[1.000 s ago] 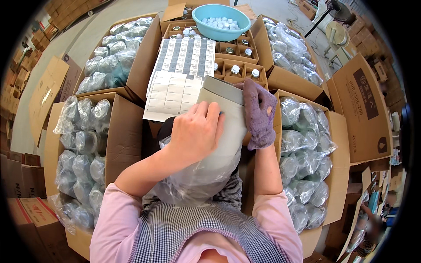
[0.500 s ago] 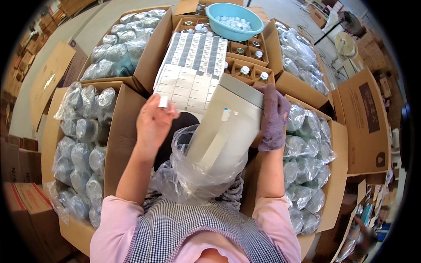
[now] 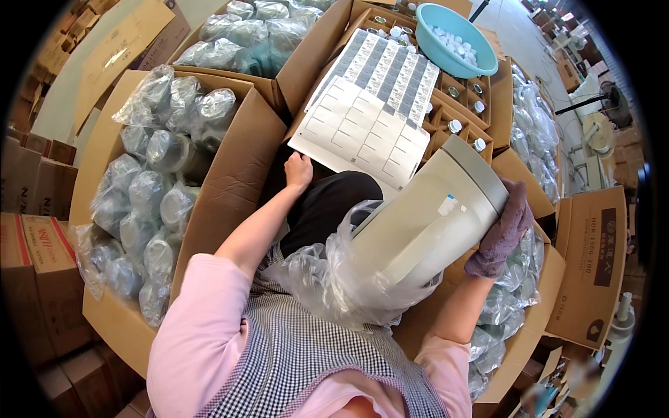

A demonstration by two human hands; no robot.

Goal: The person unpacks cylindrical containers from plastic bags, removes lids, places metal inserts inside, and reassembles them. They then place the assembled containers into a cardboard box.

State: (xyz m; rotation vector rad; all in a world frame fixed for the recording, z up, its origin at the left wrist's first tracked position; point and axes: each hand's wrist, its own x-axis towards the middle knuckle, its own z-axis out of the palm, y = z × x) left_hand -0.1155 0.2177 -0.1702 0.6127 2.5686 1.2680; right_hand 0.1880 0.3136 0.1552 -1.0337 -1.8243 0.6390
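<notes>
Leftmost, we see a big carton (image 3: 230, 181) packed with clear bagged jars (image 3: 150, 209); its lower corner runs under our pink sleeve and the jars blur into one another behind the plastic. Our left hand (image 3: 298, 171) reaches forward across the dark gap between the cartons to the near edge of the label sheet (image 3: 359, 132), and it touches or nearly touches that edge; the fingers curl down and away from us, so we cannot tell whether they pinch the sheet or merely rest there. That sheet lies tilted over a second, printed sheet (image 3: 390, 66), which in turn hides most of the divided box (image 3: 463, 118) beneath, where only a few white-capped jars peek out. Further right, in front of our chest, sits the large pale jar (image 3: 425, 223), tipped on its side with its lid end up and to the right; its lower half is buried in a crumpled clear bag (image 3: 334, 285), so the base cannot be made out. Our right hand (image 3: 500, 233), in a purple glove, is wrapped against the jar's lid end, fingers closed around the rim, the palm hidden behind it. Beyond, a blue basin (image 3: 456, 42) holds small white pieces too tiny to identify, and on the far right another carton (image 3: 519, 306) of bagged jars is partly cut off by the dark rim.
</notes>
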